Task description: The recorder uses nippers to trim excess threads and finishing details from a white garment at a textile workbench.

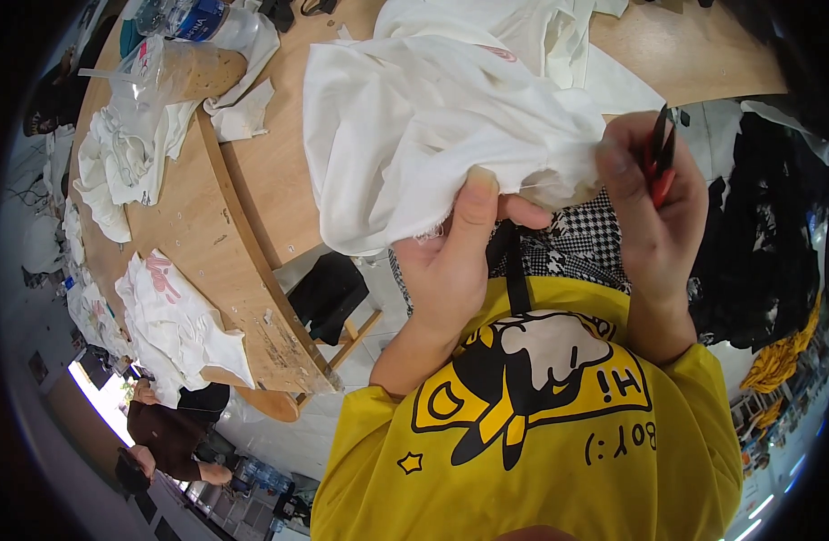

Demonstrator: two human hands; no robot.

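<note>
A white cloth garment (387, 126) spreads over the near edge of the wooden table and hangs toward my lap. My left hand (455, 248) pinches its frayed lower edge, thumb on top and fingers underneath. In my right hand (653, 198) is a pair of thread snips (663, 167) with red handles, the dark blades pointing away from me. The thumb and fingertips of that hand lie against the garment's right end; whether they also grip the cloth, I cannot tell. A loose thread shows along the edge between my hands.
The wooden table (270, 180) also bears a printed white garment (175, 311), a plastic cup (148, 81) with a straw, a water bottle (193, 20) and cloth scraps. Black fabric (753, 225) hangs at the right. Another person (166, 433) is at the lower left.
</note>
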